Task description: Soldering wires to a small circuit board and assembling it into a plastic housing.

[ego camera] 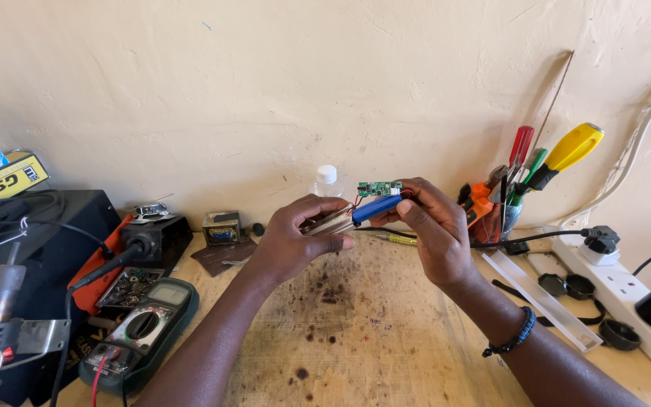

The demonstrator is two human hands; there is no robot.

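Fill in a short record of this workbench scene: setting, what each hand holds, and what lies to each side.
setting: stained wooden bench against a cream wall
left hand: grips a flat metal piece
right hand: holds a blue battery with a green board wired to it
left side: multimeter
right side: cup of screwdrivers, power strip
behind hands: clear bottle

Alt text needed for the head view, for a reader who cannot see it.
Two bare hands meet above a stained wooden workbench: the right hand grips a blue cylindrical battery cell wired to a small green circuit board, while the left hand holds a flat metallic piece. A green multimeter lies left; screwdrivers stand right.
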